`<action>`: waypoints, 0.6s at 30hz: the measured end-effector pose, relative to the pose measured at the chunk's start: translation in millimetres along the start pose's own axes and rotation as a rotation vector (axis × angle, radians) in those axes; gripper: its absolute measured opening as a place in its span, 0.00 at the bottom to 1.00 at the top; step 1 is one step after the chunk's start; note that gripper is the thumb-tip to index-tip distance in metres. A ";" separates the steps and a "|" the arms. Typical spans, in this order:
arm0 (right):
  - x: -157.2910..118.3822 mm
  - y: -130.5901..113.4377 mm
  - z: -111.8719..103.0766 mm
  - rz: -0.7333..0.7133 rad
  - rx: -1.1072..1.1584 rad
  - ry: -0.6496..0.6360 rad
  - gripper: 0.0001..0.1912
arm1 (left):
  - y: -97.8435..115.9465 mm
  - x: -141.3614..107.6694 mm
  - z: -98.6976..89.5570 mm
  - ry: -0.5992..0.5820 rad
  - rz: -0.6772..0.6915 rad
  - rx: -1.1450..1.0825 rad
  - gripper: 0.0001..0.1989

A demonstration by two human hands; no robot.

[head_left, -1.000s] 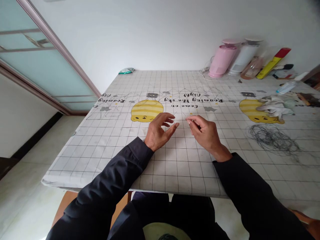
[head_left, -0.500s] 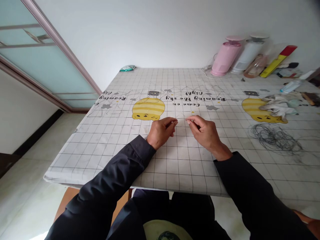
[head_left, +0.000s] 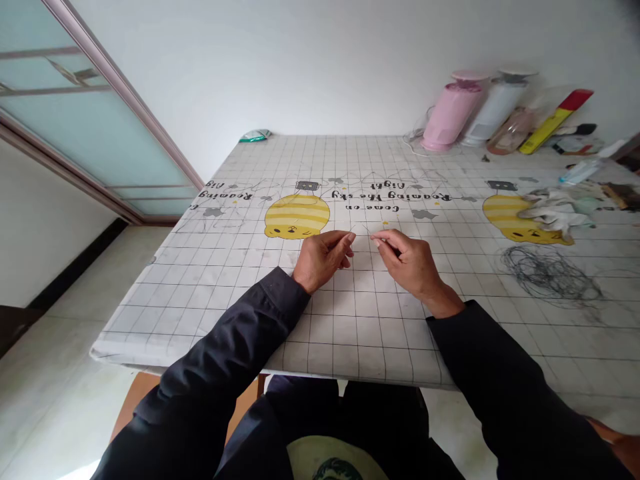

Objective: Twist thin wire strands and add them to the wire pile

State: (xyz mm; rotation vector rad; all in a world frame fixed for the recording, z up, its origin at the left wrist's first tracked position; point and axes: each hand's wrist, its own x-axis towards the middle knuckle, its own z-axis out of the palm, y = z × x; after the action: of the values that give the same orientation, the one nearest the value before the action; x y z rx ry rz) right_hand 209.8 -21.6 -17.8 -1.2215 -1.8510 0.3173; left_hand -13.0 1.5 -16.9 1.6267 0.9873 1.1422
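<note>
My left hand (head_left: 324, 257) is closed in a pinch above the tablecloth, thumb pressed to the forefinger. Facing it across a small gap, my right hand (head_left: 406, 260) pinches in the same way. Faint thin strands show at both sets of fingertips; whether they are thread or fine wire, I cannot tell. To the right of my right hand lies a loose tangle of dark, fine strands (head_left: 550, 275) on the cloth.
The table wears a checked tablecloth (head_left: 240, 313) with bear prints. A crumpled pale cloth (head_left: 553, 212) lies at the right. Behind stand a pink cylinder (head_left: 453, 115), a white cylinder (head_left: 495, 112) and a yellow-and-red box (head_left: 555, 123). A green packet (head_left: 255, 136) sits at the back left corner.
My left hand has turned slightly, its fingertips a little higher in view. The right hand keeps its pinch almost in place.
</note>
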 end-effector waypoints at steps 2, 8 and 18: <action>0.3 1.1 -0.1 -0.008 -0.003 -0.006 0.09 | -0.2 -0.2 -0.7 -0.022 0.012 -0.008 0.23; -0.8 3.0 1.5 -0.032 -0.011 -0.078 0.09 | -7.0 -0.1 -2.1 -0.077 0.071 0.009 0.19; 3.9 -5.3 -3.0 0.111 0.089 0.017 0.11 | 13.8 6.6 -12.1 -0.145 -0.242 -0.474 0.22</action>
State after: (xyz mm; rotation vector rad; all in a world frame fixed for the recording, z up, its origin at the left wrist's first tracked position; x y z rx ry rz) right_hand 208.3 -21.7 -10.7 -1.2643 -1.7388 0.4450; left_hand -21.3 6.4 0.1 1.1584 0.7269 0.9855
